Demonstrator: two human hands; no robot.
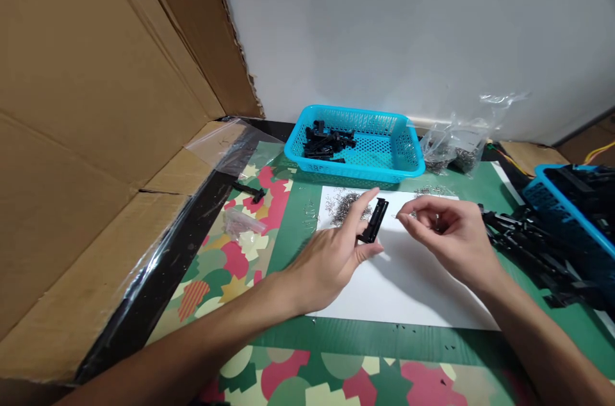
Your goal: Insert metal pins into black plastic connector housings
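A slim black plastic part [376, 220] with a groove along its length is held tilted above the white sheet [384, 287]. My left hand [339, 252] grips it low down with the thumb, while the index finger stretches up beside it. To its right, my right hand [444, 230] has thumb and index finger pinched together. Whatever tiny thing may be between those fingertips is too small to name. A pile of small metal pins or screws [346, 206] lies on the sheet behind my left hand. More small metal pieces [435, 191] lie behind my right hand.
A blue basket [369, 174] with black parts stands at the back. Clear bags of metal pieces [464, 153] are beside it. Black parts [533, 252] are heaped at right by another blue basket [567, 201]. Cardboard [72, 105] walls the left; one black part [252, 191] lies there.
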